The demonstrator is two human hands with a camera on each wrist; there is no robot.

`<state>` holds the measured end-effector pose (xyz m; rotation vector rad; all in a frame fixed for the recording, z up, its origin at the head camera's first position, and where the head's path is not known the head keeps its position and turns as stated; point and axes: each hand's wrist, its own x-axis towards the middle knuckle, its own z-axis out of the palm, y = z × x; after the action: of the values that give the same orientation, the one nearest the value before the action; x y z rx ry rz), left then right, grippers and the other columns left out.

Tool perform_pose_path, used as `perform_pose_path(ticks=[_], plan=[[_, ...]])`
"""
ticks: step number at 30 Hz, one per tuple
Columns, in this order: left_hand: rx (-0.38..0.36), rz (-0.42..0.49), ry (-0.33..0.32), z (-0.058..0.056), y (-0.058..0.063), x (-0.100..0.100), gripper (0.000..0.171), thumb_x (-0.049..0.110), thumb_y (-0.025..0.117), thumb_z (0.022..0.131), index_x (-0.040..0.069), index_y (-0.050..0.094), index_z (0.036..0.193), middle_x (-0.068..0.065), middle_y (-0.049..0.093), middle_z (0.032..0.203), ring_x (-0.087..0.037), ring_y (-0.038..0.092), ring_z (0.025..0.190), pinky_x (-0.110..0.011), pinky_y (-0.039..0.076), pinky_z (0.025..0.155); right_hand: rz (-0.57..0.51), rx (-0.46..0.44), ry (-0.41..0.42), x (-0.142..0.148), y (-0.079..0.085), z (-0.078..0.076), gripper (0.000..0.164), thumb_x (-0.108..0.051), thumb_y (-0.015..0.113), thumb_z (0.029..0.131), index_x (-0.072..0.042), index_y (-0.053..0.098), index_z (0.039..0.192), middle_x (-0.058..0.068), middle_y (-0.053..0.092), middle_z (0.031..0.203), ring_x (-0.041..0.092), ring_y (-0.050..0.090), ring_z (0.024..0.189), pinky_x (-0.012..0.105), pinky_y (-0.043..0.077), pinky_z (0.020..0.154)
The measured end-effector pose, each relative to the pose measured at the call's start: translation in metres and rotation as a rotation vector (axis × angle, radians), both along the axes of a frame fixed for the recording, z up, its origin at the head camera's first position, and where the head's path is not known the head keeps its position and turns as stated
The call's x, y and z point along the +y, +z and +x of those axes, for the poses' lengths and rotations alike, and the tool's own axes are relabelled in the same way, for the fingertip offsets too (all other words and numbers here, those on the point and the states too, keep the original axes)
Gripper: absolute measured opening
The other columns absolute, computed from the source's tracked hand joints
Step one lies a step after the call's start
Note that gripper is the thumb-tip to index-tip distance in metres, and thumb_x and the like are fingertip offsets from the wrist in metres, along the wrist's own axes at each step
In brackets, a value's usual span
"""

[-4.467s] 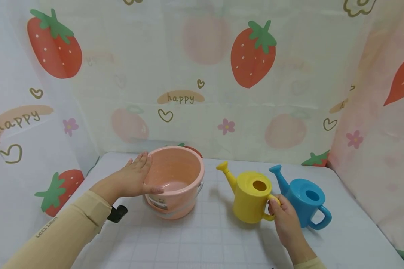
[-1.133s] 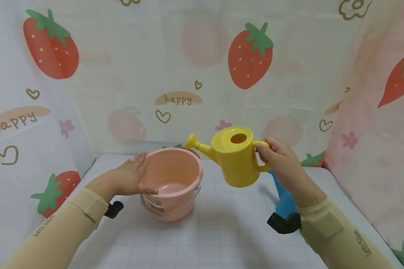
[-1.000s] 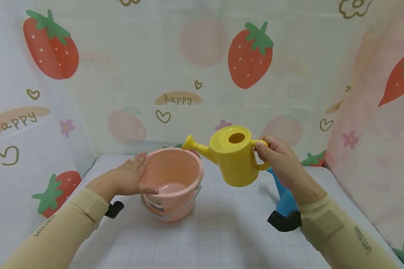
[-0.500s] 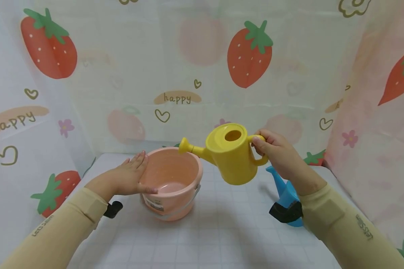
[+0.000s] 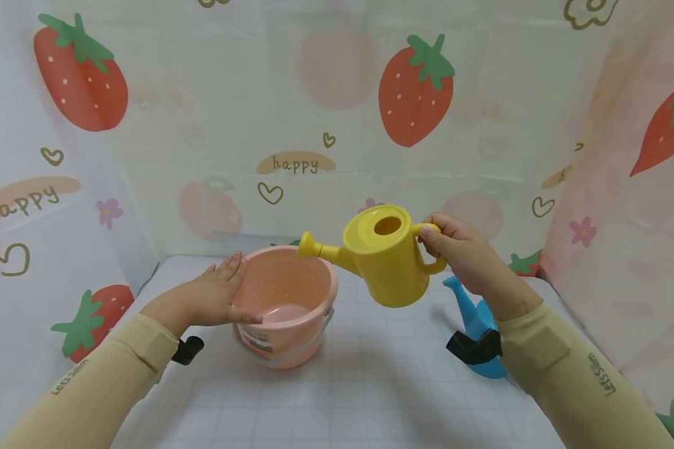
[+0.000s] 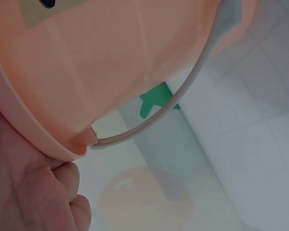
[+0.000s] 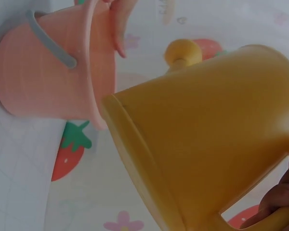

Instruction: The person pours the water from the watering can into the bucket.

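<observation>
Yellow can [image 5: 390, 265], spout [image 5: 328, 252] twd bucket [image 5: 292, 346], axis tilted

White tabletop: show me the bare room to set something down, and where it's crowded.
Bare: tabletop between pink bucket and blue watering can, under the raised yellow watering can and on toward the wearer. Crowded: the bucket's left, where the left hand rests; and the right, where the right sleeve partly hides the blue watering can.

The right wrist view cuts off the yellow watering can [image 7: 197, 130] and right grip [image 7: 280, 196].
</observation>
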<state>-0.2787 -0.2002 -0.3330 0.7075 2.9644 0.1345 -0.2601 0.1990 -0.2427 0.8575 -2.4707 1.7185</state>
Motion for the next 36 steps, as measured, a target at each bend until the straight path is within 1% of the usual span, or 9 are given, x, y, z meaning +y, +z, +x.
perform_pose_path(ticks=[5,11,14,17,20,24,27,32,36], plan=[[0.004,-0.004,0.000,0.000,0.000,0.000,0.120,0.077,0.047,0.071,-0.013,0.009,0.141,-0.029,0.001,0.148,-0.041,0.004,0.137,-0.056,0.010,0.107,0.045,0.006,-0.008,-0.001,0.004,0.000,0.025,-0.021,0.044,0.098,0.000,0.047,0.084,0.007,0.037,0.071,0.020,0.042,0.070,0.032,0.038,0.063],[0.006,-0.008,-0.003,0.001,0.001,0.000,0.120,0.077,0.047,0.072,-0.014,0.010,0.140,-0.030,0.002,0.148,-0.041,0.004,0.137,-0.057,0.010,0.107,0.154,-0.001,-0.069,-0.003,0.010,0.002,0.029,-0.025,0.045,0.097,0.003,0.050,0.092,0.011,0.037,0.071,0.023,0.042,0.072,0.035,0.040,0.065],[0.004,0.000,-0.006,0.002,0.001,0.001,0.120,0.077,0.048,0.071,-0.014,0.010,0.140,-0.030,0.002,0.147,-0.042,0.004,0.136,-0.058,0.010,0.107,0.186,-0.004,-0.086,-0.004,0.012,0.002,0.029,-0.024,0.044,0.097,0.004,0.050,0.094,0.012,0.038,0.073,0.024,0.042,0.074,0.035,0.040,0.066],[-0.003,0.001,-0.002,0.001,0.000,0.001,0.119,0.076,0.048,0.071,-0.013,0.010,0.141,-0.029,0.001,0.148,-0.040,0.004,0.137,-0.056,0.010,0.108,0.207,0.001,-0.093,-0.004,0.014,0.002,0.028,-0.024,0.043,0.098,0.003,0.051,0.094,0.012,0.039,0.074,0.025,0.042,0.075,0.035,0.041,0.066],[-0.007,0.014,-0.007,0.000,-0.001,0.000,0.119,0.076,0.049,0.072,-0.013,0.010,0.141,-0.031,0.001,0.147,-0.041,0.004,0.137,-0.057,0.009,0.107,0.206,0.005,-0.095,-0.004,0.016,0.002,0.028,-0.024,0.044,0.098,0.002,0.051,0.093,0.012,0.038,0.073,0.025,0.042,0.074,0.035,0.040,0.065],[-0.017,0.035,-0.011,-0.001,-0.001,0.000,0.123,0.080,0.046,0.069,-0.013,0.009,0.141,-0.031,0.001,0.147,-0.042,0.004,0.136,-0.059,0.008,0.106,0.200,0.004,-0.083,-0.005,0.018,0.002,0.028,-0.023,0.044,0.098,0.003,0.052,0.093,0.011,0.037,0.070,0.023,0.041,0.070,0.035,0.038,0.064],[-0.029,0.020,0.004,0.000,-0.001,-0.001,0.123,0.082,0.043,0.069,-0.011,0.007,0.142,-0.028,-0.001,0.148,-0.039,0.001,0.137,-0.056,0.007,0.108,0.211,0.005,-0.082,-0.006,0.021,0.002,0.028,-0.023,0.044,0.098,0.003,0.052,0.093,0.010,0.037,0.070,0.022,0.041,0.069,0.034,0.036,0.064],[-0.028,0.016,0.010,0.002,0.002,0.001,0.118,0.074,0.050,0.073,-0.012,0.008,0.141,-0.029,-0.001,0.148,-0.040,0.002,0.137,-0.056,0.008,0.108,0.241,0.007,-0.102,-0.008,0.022,0.001,0.028,-0.025,0.045,0.097,0.002,0.053,0.091,0.011,0.039,0.072,0.023,0.041,0.070,0.034,0.036,0.063],[-0.024,0.019,0.003,0.004,0.005,0.003,0.117,0.073,0.050,0.073,-0.013,0.009,0.140,-0.030,0.000,0.148,-0.041,0.004,0.137,-0.057,0.009,0.107,0.261,0.009,-0.114,-0.009,0.022,0.001,0.027,-0.025,0.045,0.097,-0.001,0.054,0.091,0.013,0.040,0.074,0.026,0.042,0.073,0.035,0.038,0.063]])
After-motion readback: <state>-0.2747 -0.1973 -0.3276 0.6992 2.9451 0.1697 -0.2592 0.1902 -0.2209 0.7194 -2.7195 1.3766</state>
